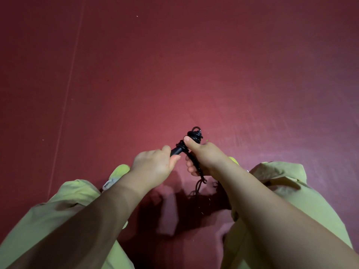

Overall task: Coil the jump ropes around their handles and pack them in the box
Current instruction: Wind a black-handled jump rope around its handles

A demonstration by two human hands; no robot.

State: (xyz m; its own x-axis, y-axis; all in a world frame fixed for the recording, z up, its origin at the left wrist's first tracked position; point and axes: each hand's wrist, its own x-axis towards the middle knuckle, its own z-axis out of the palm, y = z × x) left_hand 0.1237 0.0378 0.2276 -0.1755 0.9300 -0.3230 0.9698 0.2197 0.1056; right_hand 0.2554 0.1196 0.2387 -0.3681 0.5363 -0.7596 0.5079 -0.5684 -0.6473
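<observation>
Head view. I see both hands meeting over the red floor (174, 74), between my knees. The jump rope (191, 141) is a black bundle held across the two hands; its long axis runs from lower left, at the left hand, up and to the right, past the right thumb.

Left hand (153, 166): fingers curled round the bare end of the handle (177, 150), thumb tip pressed against it. Right hand (204, 158): wrapped round the coiled part, thumb laid along the top of the wraps, fingertips visible curling underneath. Both hands are closed on the rope; neither is free.

The right hand is the nearer to the wound section and the small loop that sticks out beyond the thumb. A loose tail (199, 184) hangs down from under the right hand, toward the floor between my legs. My judgement: the coming move turns on that tail, which lies below and just behind the right hand, so it must be brought up and round the axis while the left hand steadies the handle.

Materials: cord glossy, thin, black, probably plastic-coated; the handle looks smooth and round. The lower tail is dim and I cannot tell its full length. Floor matte, faintly scuffed. Trousers (68, 206) pale green cloth, a yellow-green shoe (119, 171) beside the left hand. No box in view.
</observation>
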